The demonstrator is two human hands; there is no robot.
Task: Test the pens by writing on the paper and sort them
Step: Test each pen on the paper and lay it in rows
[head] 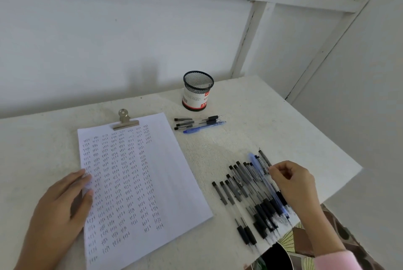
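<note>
Picking step: one more pen looks to be chosen from the pile (250,200) that lies directly under and to the left of the right grip (292,180).
Right grip: the fingers are curled, with thumb and forefinger tips drawn together at the far ends of the outermost pens; whether a pen is already pinched cannot be told.
Blue pen (262,180): seen blurred, just left of the right grip's fingertips and running back under its palm.
Left grip (65,202): laid flat with straight fingers on the paper's left edge, pressing it down and holding nothing.
Paper (152,182): just right of the left grip, well left of the right grip; rows of "test" fill most of it, with bare room at its right side.
Sorted pens (199,123): a few are laid beyond the right grip, ahead and leftward, near the mesh cup (197,91).
Doing it well: a single pen should be pinched and lifted straight up, so that neighbours are not dragged off the surface (239,143) edge nearby.
</note>
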